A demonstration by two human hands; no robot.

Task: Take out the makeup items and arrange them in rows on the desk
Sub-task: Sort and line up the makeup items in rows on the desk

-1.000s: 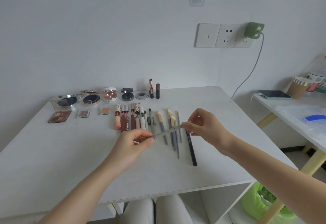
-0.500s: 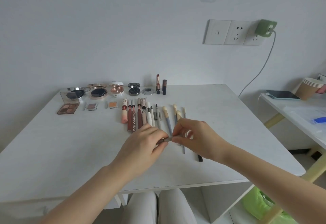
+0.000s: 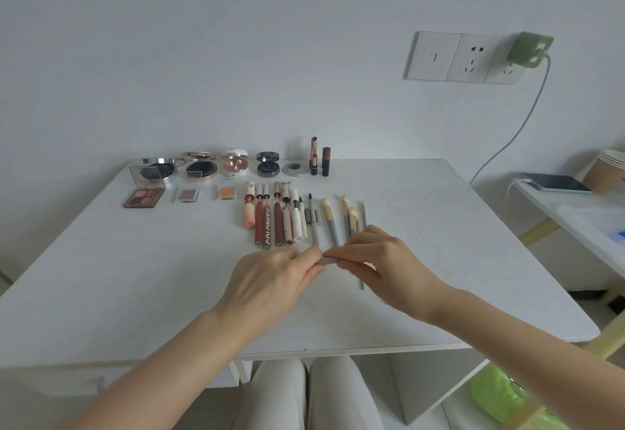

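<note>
A thin grey makeup pen [image 3: 328, 261] lies between both hands above the white desk [image 3: 135, 277]. My left hand [image 3: 270, 280] pinches its left end and my right hand [image 3: 382, 262] pinches its right end; most of the pen is hidden by fingers. Behind the hands a row of lip tubes [image 3: 267, 223], pens [image 3: 313, 223] and brushes [image 3: 329, 223] lies side by side. Round compacts [image 3: 201, 169] and two upright lipsticks [image 3: 314, 159] line the back edge. Eyeshadow palettes [image 3: 144, 197] sit at the left.
A second table [image 3: 575, 220] to the right holds a phone [image 3: 554, 182] on a charging cable and stacked paper cups [image 3: 605, 172]. Wall sockets [image 3: 466, 57] with a green charger [image 3: 531, 50] sit above. A green bag [image 3: 497, 396] lies under the desk's right corner.
My hands were apart with the pen stretched between them; they have come together so the fingertips nearly touch. The view has shifted slightly left and nearer.
</note>
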